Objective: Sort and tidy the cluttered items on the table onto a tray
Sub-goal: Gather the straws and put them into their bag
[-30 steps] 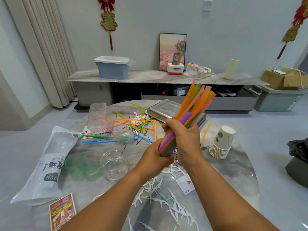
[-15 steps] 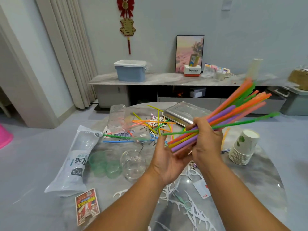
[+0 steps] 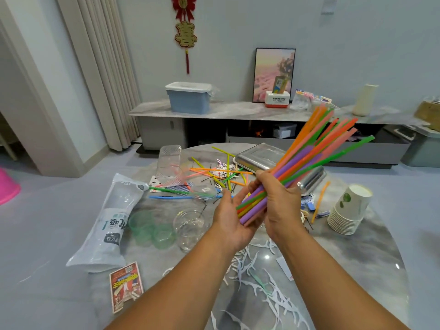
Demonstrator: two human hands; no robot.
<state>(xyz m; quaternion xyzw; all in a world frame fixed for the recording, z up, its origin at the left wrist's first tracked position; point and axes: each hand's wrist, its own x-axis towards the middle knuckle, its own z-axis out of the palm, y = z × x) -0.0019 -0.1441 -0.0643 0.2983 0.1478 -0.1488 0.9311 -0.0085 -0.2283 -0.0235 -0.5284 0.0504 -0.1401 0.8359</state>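
Note:
My right hand grips a bundle of coloured straws that fans out up and to the right above the round marble table. My left hand lies open, palm up, with the lower ends of the straws resting against it. Behind the bundle sits a metal tray, partly hidden by the straws. More loose straws lie scattered on the table beyond my hands.
A white plastic bag, green cups and a clear cup sit at the left. A stack of paper cups stands at the right. White floss picks litter the near table. A leaflet lies front left.
The bundle tilted from near upright to lean right, then lifted a little. My left hand opened from under the straw ends. The camera view swung left.

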